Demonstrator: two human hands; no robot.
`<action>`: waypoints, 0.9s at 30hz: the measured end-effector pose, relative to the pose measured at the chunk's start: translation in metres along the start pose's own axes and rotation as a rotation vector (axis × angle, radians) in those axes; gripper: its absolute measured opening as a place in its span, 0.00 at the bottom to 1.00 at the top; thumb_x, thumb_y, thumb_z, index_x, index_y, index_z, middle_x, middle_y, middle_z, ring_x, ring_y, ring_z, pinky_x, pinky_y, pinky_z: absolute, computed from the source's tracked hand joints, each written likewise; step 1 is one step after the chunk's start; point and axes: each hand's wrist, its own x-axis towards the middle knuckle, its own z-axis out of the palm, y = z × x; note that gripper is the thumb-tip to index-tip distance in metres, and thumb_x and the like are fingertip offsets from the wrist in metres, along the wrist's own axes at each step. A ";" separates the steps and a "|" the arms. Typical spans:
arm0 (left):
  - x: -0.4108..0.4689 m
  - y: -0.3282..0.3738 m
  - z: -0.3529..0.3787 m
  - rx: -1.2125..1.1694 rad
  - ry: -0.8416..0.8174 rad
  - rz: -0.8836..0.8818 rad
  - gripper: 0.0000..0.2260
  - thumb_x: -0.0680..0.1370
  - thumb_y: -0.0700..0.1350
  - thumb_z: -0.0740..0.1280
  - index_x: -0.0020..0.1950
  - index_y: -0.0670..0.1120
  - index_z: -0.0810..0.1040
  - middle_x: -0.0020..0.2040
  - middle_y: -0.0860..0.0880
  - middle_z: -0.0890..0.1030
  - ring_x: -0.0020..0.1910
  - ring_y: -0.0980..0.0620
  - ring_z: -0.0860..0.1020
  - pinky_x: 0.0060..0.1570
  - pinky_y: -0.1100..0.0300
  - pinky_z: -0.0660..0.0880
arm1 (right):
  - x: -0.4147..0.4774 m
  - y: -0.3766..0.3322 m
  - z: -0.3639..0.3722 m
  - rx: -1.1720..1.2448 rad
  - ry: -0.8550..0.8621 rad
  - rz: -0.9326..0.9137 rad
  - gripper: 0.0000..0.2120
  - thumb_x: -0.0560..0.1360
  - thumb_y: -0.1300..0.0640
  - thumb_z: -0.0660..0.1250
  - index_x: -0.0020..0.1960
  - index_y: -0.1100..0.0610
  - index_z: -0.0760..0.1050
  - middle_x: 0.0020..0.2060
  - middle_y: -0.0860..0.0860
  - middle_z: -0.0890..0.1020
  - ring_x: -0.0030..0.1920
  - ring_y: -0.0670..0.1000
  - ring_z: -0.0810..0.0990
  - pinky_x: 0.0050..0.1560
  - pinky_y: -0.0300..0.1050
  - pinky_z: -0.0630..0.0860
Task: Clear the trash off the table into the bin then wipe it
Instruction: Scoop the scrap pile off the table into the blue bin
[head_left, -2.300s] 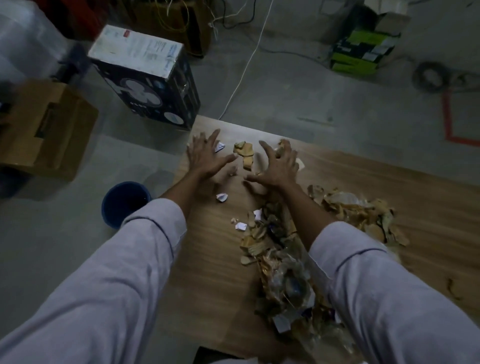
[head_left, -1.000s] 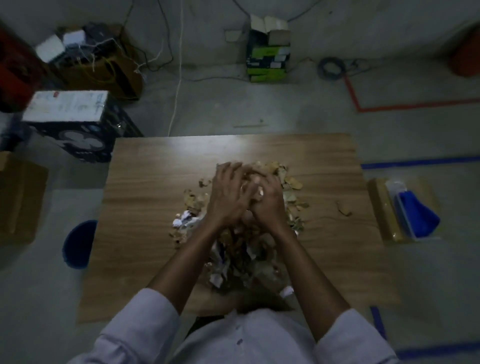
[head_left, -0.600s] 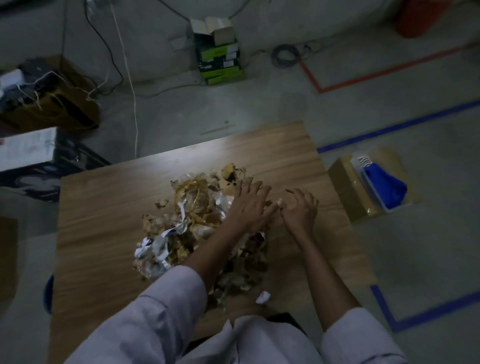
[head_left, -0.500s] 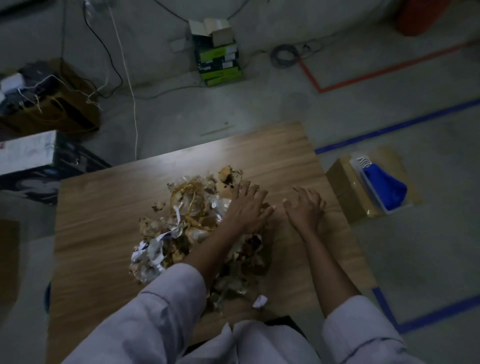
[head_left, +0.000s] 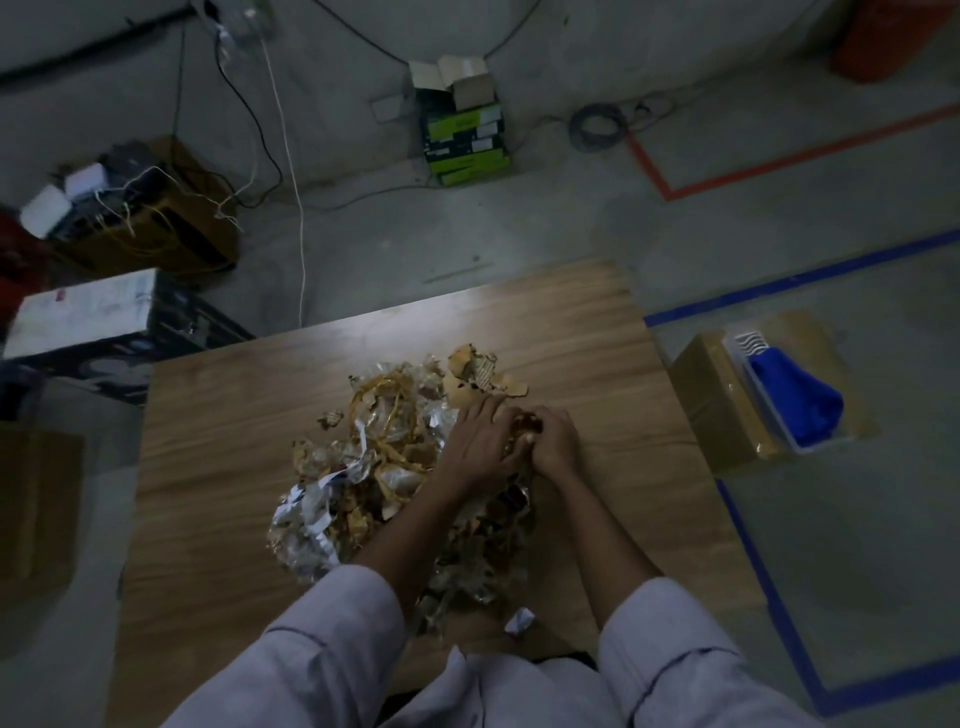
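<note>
A wood-grain table (head_left: 571, 332), flat and rectangular with a smooth laminate look, filled the middle of a dim view looking down from the person's head. On the table's centre lay the trash pile (head_left: 384, 457): a loose, ragged heap of crinkled silvery foil, torn tan cardboard, glossy wrappers and thin yellowish strips looping through it. A jagged cardboard piece (head_left: 483, 374) sat at the heap's far end. A small crumpled white scrap (head_left: 519, 620) lay apart from the heap, near the table's front edge. The left hand (head_left: 480, 444) lay palm down on the heap's right side, fingers nearly straight and pressing on the litter. The right hand (head_left: 556, 441) touched it, fingers curled round a shiny brown scrap at the heap's edge. Both forearms were bare below pale, soft fabric sleeves (head_left: 322, 649). On the grey concrete floor to the right of the table sat a brown cardboard box (head_left: 711, 395) carrying a clear tray with a bright blue cloth (head_left: 795, 405) in it. Beyond the table's far edge stood a stack of green boxes (head_left: 462, 135). To the left of the table was a dark box with a white top (head_left: 88, 312). Blue tape (head_left: 753, 551) ran along the floor to the table's right.
</note>
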 end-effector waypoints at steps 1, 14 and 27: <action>-0.004 0.001 -0.003 -0.008 0.020 -0.004 0.27 0.82 0.61 0.51 0.72 0.46 0.71 0.76 0.41 0.68 0.77 0.43 0.61 0.74 0.50 0.56 | -0.007 -0.005 0.003 0.092 -0.016 0.017 0.15 0.79 0.63 0.63 0.61 0.54 0.82 0.60 0.57 0.80 0.57 0.57 0.80 0.54 0.43 0.73; -0.081 -0.024 -0.022 -0.058 0.232 -0.247 0.35 0.81 0.68 0.39 0.78 0.51 0.66 0.79 0.49 0.65 0.81 0.51 0.54 0.80 0.51 0.40 | -0.075 -0.036 0.042 -0.279 -0.474 -0.548 0.39 0.77 0.37 0.51 0.82 0.57 0.59 0.81 0.58 0.60 0.80 0.59 0.58 0.79 0.55 0.57; -0.072 -0.034 -0.035 -0.250 0.466 -0.270 0.25 0.85 0.60 0.50 0.77 0.51 0.70 0.77 0.52 0.69 0.78 0.60 0.56 0.80 0.51 0.49 | -0.019 -0.060 0.024 -0.079 0.176 -0.470 0.29 0.74 0.33 0.62 0.70 0.47 0.74 0.70 0.51 0.74 0.70 0.56 0.68 0.64 0.52 0.64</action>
